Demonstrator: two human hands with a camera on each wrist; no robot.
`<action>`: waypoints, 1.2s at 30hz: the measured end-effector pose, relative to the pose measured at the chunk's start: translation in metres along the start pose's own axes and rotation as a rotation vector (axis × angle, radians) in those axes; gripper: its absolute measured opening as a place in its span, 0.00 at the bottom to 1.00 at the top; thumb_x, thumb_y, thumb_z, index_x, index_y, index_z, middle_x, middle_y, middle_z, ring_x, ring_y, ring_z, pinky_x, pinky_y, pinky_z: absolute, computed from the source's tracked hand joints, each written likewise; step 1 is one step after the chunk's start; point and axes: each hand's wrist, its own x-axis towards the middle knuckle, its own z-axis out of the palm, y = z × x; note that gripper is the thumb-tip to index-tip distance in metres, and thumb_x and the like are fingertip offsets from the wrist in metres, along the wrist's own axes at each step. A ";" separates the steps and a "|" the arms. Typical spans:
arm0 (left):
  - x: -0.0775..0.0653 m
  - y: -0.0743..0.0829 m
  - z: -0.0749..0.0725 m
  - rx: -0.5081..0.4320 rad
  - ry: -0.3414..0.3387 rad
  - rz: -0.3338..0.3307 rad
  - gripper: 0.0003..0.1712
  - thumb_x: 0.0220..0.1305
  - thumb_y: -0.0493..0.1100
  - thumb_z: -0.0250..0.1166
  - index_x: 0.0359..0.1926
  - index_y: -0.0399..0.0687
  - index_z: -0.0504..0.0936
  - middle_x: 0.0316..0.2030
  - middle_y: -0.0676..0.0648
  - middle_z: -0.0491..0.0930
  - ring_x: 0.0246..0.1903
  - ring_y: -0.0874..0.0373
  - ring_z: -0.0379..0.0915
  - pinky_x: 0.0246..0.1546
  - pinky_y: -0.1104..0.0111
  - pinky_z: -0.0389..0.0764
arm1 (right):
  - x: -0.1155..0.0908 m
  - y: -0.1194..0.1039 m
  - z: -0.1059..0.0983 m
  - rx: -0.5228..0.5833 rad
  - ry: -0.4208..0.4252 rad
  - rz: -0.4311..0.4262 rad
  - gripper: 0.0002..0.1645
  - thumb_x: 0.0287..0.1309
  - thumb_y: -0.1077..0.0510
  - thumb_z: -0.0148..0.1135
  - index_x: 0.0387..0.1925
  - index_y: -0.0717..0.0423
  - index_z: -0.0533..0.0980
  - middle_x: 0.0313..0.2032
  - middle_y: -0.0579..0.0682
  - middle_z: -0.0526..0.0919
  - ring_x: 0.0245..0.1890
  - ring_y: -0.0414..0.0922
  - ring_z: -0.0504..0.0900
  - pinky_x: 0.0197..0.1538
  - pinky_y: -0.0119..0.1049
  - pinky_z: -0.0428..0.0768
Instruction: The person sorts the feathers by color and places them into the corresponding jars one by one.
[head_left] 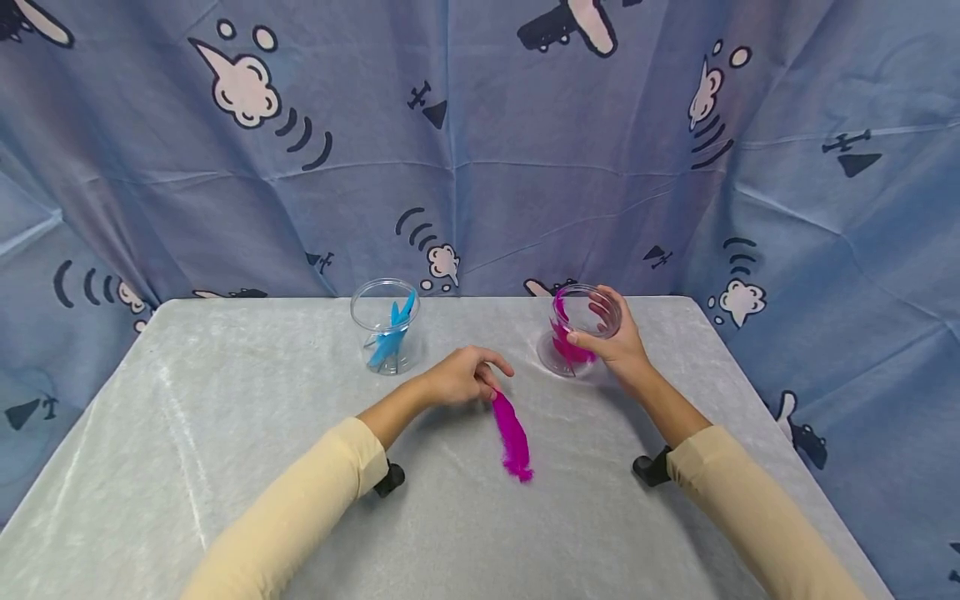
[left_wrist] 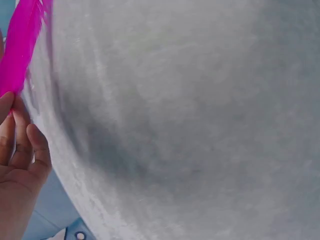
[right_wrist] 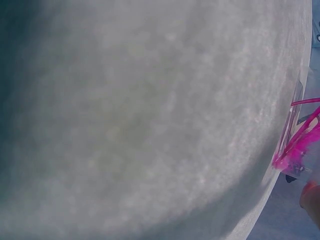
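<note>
My left hand (head_left: pixel 463 377) pinches one end of a magenta feather (head_left: pixel 513 437) between thumb and finger, and its fluffy end trails toward the front of the table. In the left wrist view the feather (left_wrist: pixel 20 45) rises from the fingertips of the left hand (left_wrist: pixel 22 160). To the right, my right hand (head_left: pixel 621 337) grips a clear plastic cup (head_left: pixel 553 360) near its rim, thumb on the near side. Magenta feathers (head_left: pixel 570 346) stand inside that cup. The right wrist view catches only part of the pink feathers (right_wrist: pixel 297 150) and a fingertip (right_wrist: pixel 311 197).
A second clear cup (head_left: pixel 384 307) with blue feathers (head_left: pixel 392 337) in it stands at the back left of the pale cloth-covered table (head_left: pixel 247 400). Behind the table's far edge hangs a blue patterned curtain (head_left: pixel 495 208).
</note>
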 end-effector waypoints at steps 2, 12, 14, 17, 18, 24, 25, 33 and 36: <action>0.001 0.004 -0.003 -0.009 0.019 0.012 0.21 0.58 0.22 0.65 0.54 0.30 0.79 0.33 0.41 0.87 0.29 0.60 0.78 0.32 0.73 0.77 | 0.000 -0.001 0.000 0.000 0.002 0.002 0.54 0.56 0.65 0.72 0.76 0.51 0.49 0.74 0.60 0.56 0.74 0.54 0.54 0.74 0.57 0.49; 0.009 0.031 -0.018 -0.037 0.149 0.056 0.18 0.61 0.25 0.66 0.53 0.35 0.81 0.34 0.42 0.86 0.37 0.54 0.82 0.41 0.70 0.81 | -0.001 0.000 0.000 -0.011 0.004 0.007 0.54 0.56 0.64 0.72 0.75 0.51 0.50 0.74 0.58 0.57 0.74 0.53 0.54 0.74 0.57 0.50; 0.010 0.037 -0.021 -0.037 0.180 0.063 0.18 0.61 0.26 0.66 0.52 0.37 0.81 0.35 0.43 0.86 0.37 0.55 0.81 0.41 0.69 0.81 | -0.001 0.001 0.000 -0.015 0.009 0.009 0.53 0.56 0.63 0.73 0.75 0.50 0.51 0.74 0.58 0.58 0.74 0.53 0.55 0.74 0.57 0.50; 0.011 0.047 -0.026 -0.052 0.212 0.079 0.17 0.62 0.27 0.65 0.52 0.37 0.81 0.35 0.43 0.86 0.38 0.55 0.82 0.43 0.68 0.82 | 0.000 0.001 0.000 -0.021 0.014 0.011 0.53 0.55 0.62 0.73 0.75 0.49 0.51 0.73 0.57 0.58 0.73 0.53 0.55 0.74 0.57 0.50; 0.012 0.049 -0.028 -0.067 0.221 0.084 0.17 0.62 0.27 0.65 0.52 0.36 0.81 0.35 0.42 0.86 0.38 0.54 0.82 0.44 0.67 0.82 | 0.000 0.001 0.000 -0.023 0.015 0.010 0.54 0.55 0.62 0.74 0.75 0.49 0.51 0.73 0.57 0.58 0.73 0.53 0.55 0.74 0.57 0.50; 0.015 0.068 -0.036 -0.153 0.287 0.125 0.16 0.63 0.27 0.65 0.52 0.35 0.81 0.38 0.40 0.85 0.40 0.51 0.83 0.46 0.65 0.83 | -0.001 0.002 0.000 -0.027 0.017 0.010 0.53 0.55 0.62 0.73 0.74 0.48 0.52 0.73 0.57 0.58 0.73 0.53 0.55 0.74 0.56 0.50; 0.016 0.071 -0.038 -0.169 0.301 0.131 0.16 0.64 0.27 0.65 0.52 0.35 0.81 0.38 0.39 0.85 0.40 0.51 0.83 0.46 0.65 0.83 | -0.001 0.002 0.000 -0.024 0.016 0.011 0.53 0.55 0.63 0.73 0.74 0.48 0.52 0.73 0.57 0.58 0.73 0.53 0.55 0.74 0.56 0.50; 0.024 0.089 -0.047 -0.302 0.444 0.144 0.14 0.65 0.30 0.65 0.52 0.37 0.81 0.39 0.40 0.85 0.41 0.52 0.82 0.49 0.65 0.82 | 0.001 0.001 0.000 0.050 -0.001 -0.017 0.53 0.55 0.73 0.67 0.75 0.54 0.50 0.74 0.61 0.56 0.74 0.57 0.53 0.74 0.57 0.48; 0.027 0.094 -0.048 -0.336 0.513 0.143 0.14 0.65 0.31 0.65 0.52 0.39 0.81 0.40 0.40 0.85 0.42 0.51 0.82 0.49 0.65 0.81 | 0.000 0.001 0.000 0.011 0.002 0.019 0.54 0.56 0.67 0.71 0.75 0.50 0.50 0.74 0.57 0.57 0.74 0.54 0.53 0.75 0.55 0.50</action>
